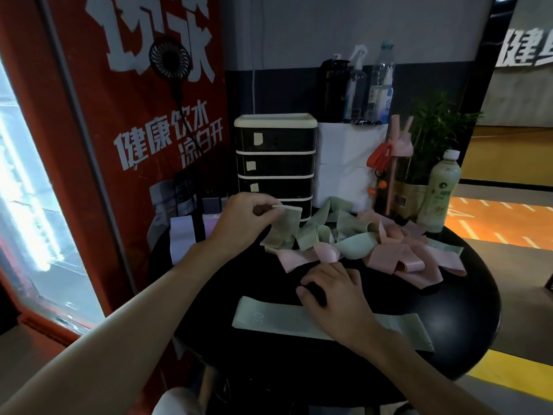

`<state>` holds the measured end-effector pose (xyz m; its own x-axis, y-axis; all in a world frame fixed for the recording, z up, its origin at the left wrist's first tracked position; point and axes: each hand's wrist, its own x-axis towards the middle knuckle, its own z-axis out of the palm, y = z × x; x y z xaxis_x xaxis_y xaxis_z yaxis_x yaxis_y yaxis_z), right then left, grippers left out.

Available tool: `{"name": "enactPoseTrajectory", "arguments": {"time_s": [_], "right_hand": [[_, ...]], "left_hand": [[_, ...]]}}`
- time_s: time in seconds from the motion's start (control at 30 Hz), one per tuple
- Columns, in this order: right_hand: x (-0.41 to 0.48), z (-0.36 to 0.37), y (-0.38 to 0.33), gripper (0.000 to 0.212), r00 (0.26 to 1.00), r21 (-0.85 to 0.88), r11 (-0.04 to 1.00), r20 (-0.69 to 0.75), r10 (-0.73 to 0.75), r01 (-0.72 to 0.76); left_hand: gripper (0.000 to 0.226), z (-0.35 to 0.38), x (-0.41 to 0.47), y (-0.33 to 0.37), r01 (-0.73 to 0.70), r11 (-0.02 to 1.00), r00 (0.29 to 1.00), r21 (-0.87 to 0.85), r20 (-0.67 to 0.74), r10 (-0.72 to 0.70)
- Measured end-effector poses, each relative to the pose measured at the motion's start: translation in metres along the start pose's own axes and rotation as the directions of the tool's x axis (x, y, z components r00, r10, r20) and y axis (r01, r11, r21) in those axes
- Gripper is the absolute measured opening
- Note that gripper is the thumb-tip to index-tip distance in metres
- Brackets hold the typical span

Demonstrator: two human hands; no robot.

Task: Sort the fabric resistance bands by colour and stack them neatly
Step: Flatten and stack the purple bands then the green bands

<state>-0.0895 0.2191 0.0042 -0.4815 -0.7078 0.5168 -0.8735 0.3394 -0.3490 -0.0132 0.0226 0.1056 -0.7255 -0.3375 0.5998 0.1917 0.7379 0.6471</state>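
Observation:
A tangled heap of green and pink fabric bands [353, 244] lies across the back of the round black table [263, 289]. My left hand [242, 217] pinches the top edge of a green band [284, 229] and lifts it from the heap's left end. A flat stack of green bands [269, 317] lies near the table's front. My right hand [335, 298] rests on that stack, fingers spread and slightly bent, and covers its middle. Pink bands [401, 259] make up the heap's right side.
A black and white drawer unit [275, 157] stands behind the heap. To its right are a white box [344, 163], a pink bottle [395, 163], a potted plant [434, 136] and a pale green bottle [440, 190]. A red panel [134, 115] with a small fan stands at the left.

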Motion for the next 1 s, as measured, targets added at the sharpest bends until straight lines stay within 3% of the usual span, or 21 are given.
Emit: {"name": "enactPoseTrajectory", "arguments": {"time_s": [0.13, 0.23, 0.27, 0.4, 0.53, 0.63, 0.83, 1.0], "right_hand": [[0.015, -0.022, -0.012, 0.044, 0.997, 0.133, 0.988, -0.011, 0.077, -0.075], [0.036, -0.04, -0.02, 0.019, 0.984, 0.295, 0.947, -0.083, 0.155, -0.124], [0.044, -0.046, -0.023, 0.018, 0.977, 0.348, 0.929, -0.12, 0.177, -0.126], [0.075, -0.071, -0.032, 0.049, 0.959, 0.496, 0.855, -0.134, 0.25, -0.153], [0.09, -0.085, -0.042, 0.031, 0.955, 0.66, 0.736, -0.097, 0.281, -0.149], [0.092, -0.092, -0.047, 0.008, 0.945, 0.715, 0.69, -0.142, 0.296, -0.109], [0.094, -0.102, -0.05, 0.012, 0.922, 0.792, 0.601, -0.147, 0.358, -0.107], [0.094, -0.117, -0.051, 0.005, 0.939, 0.83, 0.556, -0.15, 0.31, -0.051]], "left_hand": [[0.008, -0.003, 0.015, 0.015, -0.033, 0.999, 0.998, -0.02, -0.054, 0.032], [0.006, -0.005, 0.023, 0.029, -0.063, 0.998, 0.995, -0.028, -0.079, 0.06], [0.006, -0.006, 0.025, 0.034, -0.069, 0.997, 0.994, -0.032, -0.083, 0.066], [0.009, -0.01, 0.032, 0.054, -0.121, 0.991, 0.99, -0.059, -0.083, 0.116], [0.01, -0.011, 0.04, 0.072, -0.167, 0.985, 0.982, -0.049, -0.098, 0.162], [0.011, -0.012, 0.042, 0.08, -0.197, 0.98, 0.977, -0.039, -0.087, 0.193], [0.005, -0.009, 0.042, 0.085, -0.131, 0.978, 0.986, -0.161, -0.122, 0.112], [0.005, -0.002, 0.036, 0.091, -0.111, 0.958, 0.986, -0.264, -0.147, 0.073]]}}
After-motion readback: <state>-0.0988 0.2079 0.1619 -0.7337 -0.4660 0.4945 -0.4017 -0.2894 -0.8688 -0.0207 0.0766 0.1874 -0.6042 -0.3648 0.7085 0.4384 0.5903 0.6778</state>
